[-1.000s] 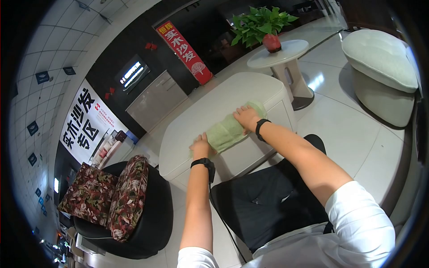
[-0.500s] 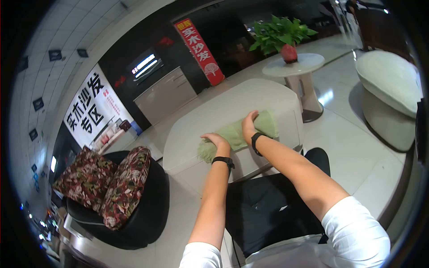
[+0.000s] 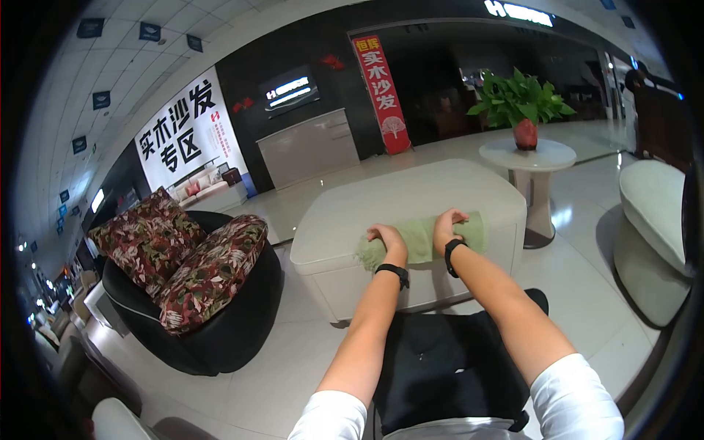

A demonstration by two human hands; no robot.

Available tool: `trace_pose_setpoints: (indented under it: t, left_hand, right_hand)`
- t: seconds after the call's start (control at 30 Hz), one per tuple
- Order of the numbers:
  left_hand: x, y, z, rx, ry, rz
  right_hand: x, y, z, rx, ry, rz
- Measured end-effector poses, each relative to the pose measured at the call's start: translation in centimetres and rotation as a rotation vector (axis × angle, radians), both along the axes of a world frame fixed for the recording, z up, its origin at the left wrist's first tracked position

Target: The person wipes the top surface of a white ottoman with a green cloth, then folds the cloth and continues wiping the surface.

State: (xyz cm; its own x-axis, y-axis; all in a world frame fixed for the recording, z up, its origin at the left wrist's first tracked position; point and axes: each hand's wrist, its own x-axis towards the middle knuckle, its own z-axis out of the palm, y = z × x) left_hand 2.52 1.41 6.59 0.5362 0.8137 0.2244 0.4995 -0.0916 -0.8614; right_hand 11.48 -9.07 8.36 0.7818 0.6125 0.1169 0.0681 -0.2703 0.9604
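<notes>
A light green towel (image 3: 418,239) with a fringed left end lies folded into a narrow strip along the near edge of a cream, box-shaped ottoman or low table (image 3: 411,192). My left hand (image 3: 389,240) rests on its left part, fingers curled over the cloth. Farther right, my right hand (image 3: 446,227) holds the towel with bent fingers, its palm turned inward. The middle stretch of cloth shows between the two hands. Part of the near side hangs over the front face. Black bands circle both wrists.
A black armchair (image 3: 213,352) with floral cushions stands at left. Behind on the right is a round side table (image 3: 491,152) bearing a potted plant (image 3: 522,103). A cream rounded seat (image 3: 653,242) is at far right. A person (image 3: 632,92) stands in the background.
My view has turned, so the ottoman and hands sit farther right and lower. The fingers of both hands look more curled on the towel, which keeps its place near the edge.
</notes>
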Motion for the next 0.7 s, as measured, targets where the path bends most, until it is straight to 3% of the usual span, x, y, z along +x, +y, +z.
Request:
trace_pose_setpoints:
  t: [0.27, 0.5, 0.7]
  left_hand:
    - [0.9, 2.1, -0.5, -0.084, -0.166, -0.027]
    - [-0.1, -0.8, 1.1, -0.089, 0.083, 0.115]
    - [0.2, -1.8, 1.6, -0.134, 0.138, 0.187]
  right_hand:
    - [1.6, 0.9, -1.1, 0.073, 0.009, 0.094]
    - [2.2, 1.0, -0.9, 0.278, 0.109, 0.213]
    - [2.0, 0.8, -0.5, 0.260, 0.199, 0.203]
